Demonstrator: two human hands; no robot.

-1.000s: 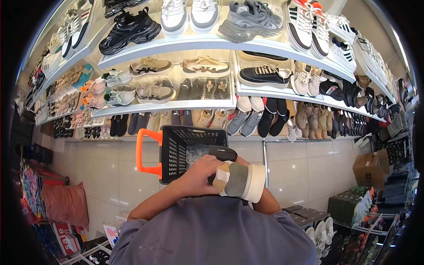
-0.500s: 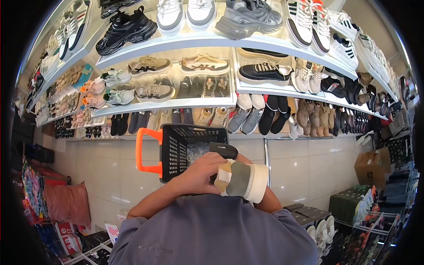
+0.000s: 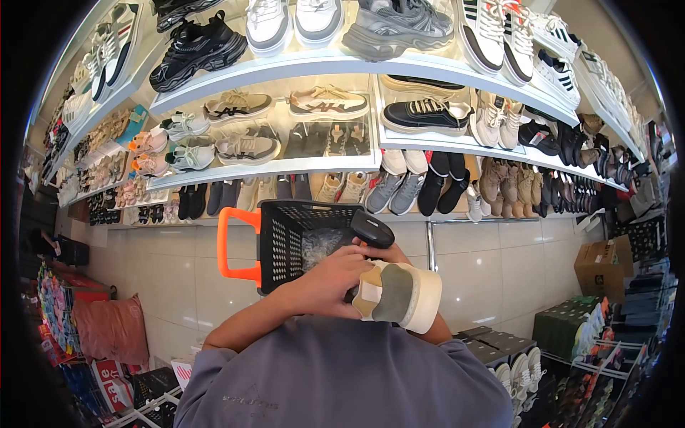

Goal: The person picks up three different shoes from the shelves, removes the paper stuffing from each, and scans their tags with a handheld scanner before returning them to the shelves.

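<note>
A beige and olive-green sneaker (image 3: 394, 294) with a thick cream sole is held in front of my chest, its sole side toward the right. My left hand (image 3: 334, 280) is closed round its left part, fingers over the upper. Just beyond the shoe, my right hand (image 3: 389, 252) grips a black handheld device (image 3: 372, 228) with a rounded head and a bit of orange on its underside; it looks like a scanner. The shoe hides part of my right hand and forearm. Behind my hands stands a black shopping basket (image 3: 285, 212) with crumpled clear plastic (image 3: 321, 244) inside.
An orange handle (image 3: 224, 242) sticks out left of the basket. Shelves (image 3: 285, 70) full of shoes span the far side. A metal rail (image 3: 432, 250) runs along the tiled floor. Shoe boxes (image 3: 492, 341) lie at the right, with a cardboard box (image 3: 603, 267) further back.
The black device has tilted, its head now slanting down to the right, and its orange part has come into view. The sneaker has tilted and shifted slightly right and down.
</note>
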